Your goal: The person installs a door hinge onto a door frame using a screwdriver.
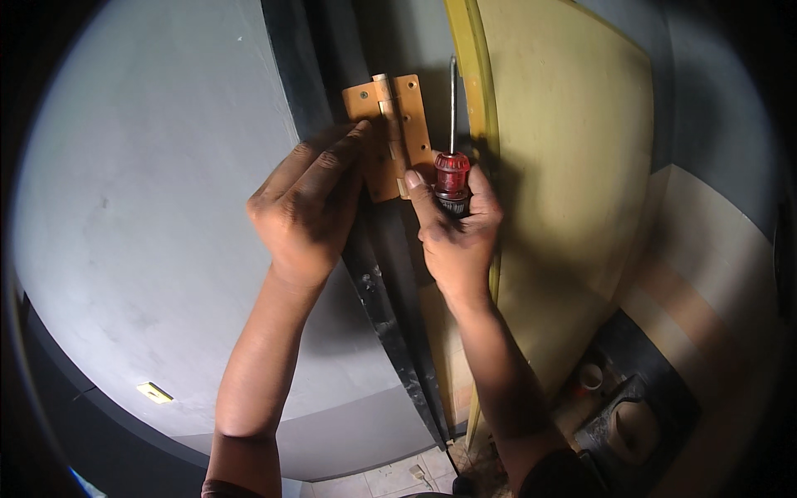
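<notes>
A brass-coloured door hinge [413, 116] lies opened out against the dark door frame [303, 75], its knuckle running between two leaves. One screw head shows at the upper left of the left leaf; bare holes show in the right leaf. My left hand [303, 195] is closed at the left leaf, fingertips pressed together on it; whatever they pinch is hidden. In my right hand [457, 241] is a screwdriver [452, 170] with a red and black handle, its metal shank pointing up, away from the hinge. My right thumb rests by the lower end of the hinge knuckle.
A yellow door [564, 166] stands to the right of the frame, its edge close to the screwdriver. On the left is a grey wall [166, 207] with a small yellowish plate [155, 393] low down. A white cup [590, 377] and a dark container [623, 432] sit at lower right.
</notes>
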`<state>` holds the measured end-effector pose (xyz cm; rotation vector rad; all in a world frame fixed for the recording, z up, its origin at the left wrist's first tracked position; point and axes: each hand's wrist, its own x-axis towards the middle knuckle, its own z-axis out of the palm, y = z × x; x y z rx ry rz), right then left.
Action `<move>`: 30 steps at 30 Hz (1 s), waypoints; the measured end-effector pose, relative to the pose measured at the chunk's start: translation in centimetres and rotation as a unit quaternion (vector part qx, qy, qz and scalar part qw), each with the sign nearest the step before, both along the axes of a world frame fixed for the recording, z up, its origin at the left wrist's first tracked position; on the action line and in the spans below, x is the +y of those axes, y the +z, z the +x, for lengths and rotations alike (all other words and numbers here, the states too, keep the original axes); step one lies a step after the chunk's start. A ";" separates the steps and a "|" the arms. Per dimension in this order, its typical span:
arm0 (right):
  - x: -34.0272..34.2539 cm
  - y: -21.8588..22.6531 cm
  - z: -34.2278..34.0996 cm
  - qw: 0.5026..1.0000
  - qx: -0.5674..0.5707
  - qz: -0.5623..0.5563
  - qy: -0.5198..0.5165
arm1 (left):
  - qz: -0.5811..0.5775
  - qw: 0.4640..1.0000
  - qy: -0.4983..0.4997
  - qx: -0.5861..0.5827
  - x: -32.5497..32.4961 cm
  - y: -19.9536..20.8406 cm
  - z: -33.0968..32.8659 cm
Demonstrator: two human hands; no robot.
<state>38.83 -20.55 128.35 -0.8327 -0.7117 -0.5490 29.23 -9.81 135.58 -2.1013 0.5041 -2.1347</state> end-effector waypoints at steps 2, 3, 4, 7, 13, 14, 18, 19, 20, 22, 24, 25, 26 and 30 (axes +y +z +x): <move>-0.5 -0.1 -0.4 1.000 -0.007 -0.009 -0.019 | 0.015 1.000 -0.004 -0.008 0.4 0.0 0.0; -0.9 -0.4 -0.8 0.998 -0.003 -0.034 -0.060 | 0.028 0.999 -0.009 -0.018 0.9 -0.1 0.2; -2.4 -0.2 -1.1 0.994 -0.019 -0.055 -0.091 | 0.040 0.998 -0.019 -0.033 1.0 0.1 0.4; -8.3 0.8 -3.4 0.981 -0.008 -0.151 -0.120 | 0.016 1.000 -0.009 -0.009 0.1 0.2 0.2; -14.7 2.6 -6.7 0.898 -0.199 -0.296 -0.258 | -0.048 0.997 -0.041 -0.035 0.7 -0.2 0.5; -15.0 3.4 -7.2 0.882 -0.220 -0.304 -0.286 | -0.052 0.997 -0.050 -0.039 0.7 -0.2 0.6; -15.1 6.0 -8.5 0.819 -0.270 -0.352 -0.363 | -0.064 0.996 -0.054 -0.028 0.7 -0.4 0.6; -15.1 6.3 -8.6 0.807 -0.287 -0.359 -0.370 | -0.067 0.995 -0.059 -0.032 0.5 -0.4 0.7; -14.9 6.5 -9.1 0.796 -0.293 -0.371 -0.379 | -0.070 0.995 -0.064 -0.036 0.4 -0.3 0.7; -14.6 6.6 -9.8 0.781 -0.302 -0.381 -0.392 | -0.070 0.994 -0.076 -0.030 0.5 -0.3 0.6; -14.1 6.7 -10.3 0.771 -0.305 -0.394 -0.396 | -0.071 0.994 -0.081 -0.029 0.6 -0.4 0.6; -14.1 6.7 -10.4 0.767 -0.305 -0.397 -0.401 | -0.072 0.994 -0.082 -0.030 0.6 -0.3 0.6; -14.0 6.7 -10.5 0.764 -0.305 -0.400 -0.405 | -0.073 0.993 -0.083 -0.031 0.6 -0.3 0.6; -13.9 6.7 -10.3 0.745 -0.322 -0.394 -0.431 | -0.065 0.993 -0.086 -0.036 0.5 -0.2 0.5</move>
